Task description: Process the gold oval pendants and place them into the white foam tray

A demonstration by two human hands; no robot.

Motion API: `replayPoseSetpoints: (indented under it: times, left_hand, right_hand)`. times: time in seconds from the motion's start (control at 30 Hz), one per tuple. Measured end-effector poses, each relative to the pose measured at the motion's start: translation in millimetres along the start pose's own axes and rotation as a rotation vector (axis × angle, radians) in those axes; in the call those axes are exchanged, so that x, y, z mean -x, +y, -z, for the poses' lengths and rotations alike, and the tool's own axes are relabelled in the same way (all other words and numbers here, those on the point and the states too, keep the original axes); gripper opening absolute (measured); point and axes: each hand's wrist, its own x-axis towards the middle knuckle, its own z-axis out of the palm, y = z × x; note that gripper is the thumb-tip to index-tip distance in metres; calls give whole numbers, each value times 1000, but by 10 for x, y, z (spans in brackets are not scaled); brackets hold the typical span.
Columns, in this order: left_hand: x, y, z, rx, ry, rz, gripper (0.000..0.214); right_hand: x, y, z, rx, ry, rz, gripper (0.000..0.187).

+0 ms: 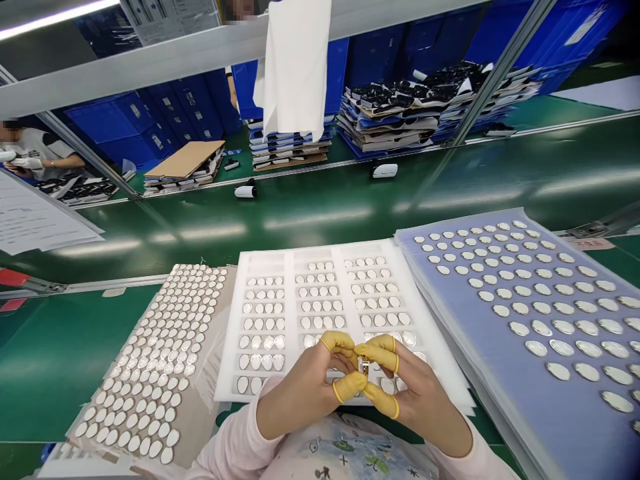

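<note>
Over the near edge of the white foam tray (316, 255), left hand (305, 393) and right hand (420, 393) meet, yellow-capped fingertips (383, 353) pinching a small shiny metal piece (364, 365) from both sides, equally near each hand; its long axis is too small to tell.

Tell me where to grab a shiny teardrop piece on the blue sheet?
Pinch the silver teardrop piece by its rim, coming straight down from above. It seems to lie flat on the blue sheet, with gaps around it, so your fingertips should fit beside it.
</note>
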Motion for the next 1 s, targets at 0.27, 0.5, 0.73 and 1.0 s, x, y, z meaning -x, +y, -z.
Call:
replayPoseSetpoints:
  times: [0.27,0.5,0.73,1.0]
  left_hand:
    - [-51,-177,-21,431,-65,-87,36]
    - [-151,-335,-7,888,-318,-66,36]
    - [-150,-390,-37,940,-341,-30,40]
    - [-146,-388,-33,918,-330,-28,38]
  right_hand:
    - [96,72,-12,-371,-50,-170,29]
    - [161,44,-77,-890,-35,-398,32]
    - [119,4,-66,-1028,1,-413,31]
    - [126,-29,-86,-1109,12,-408,32]
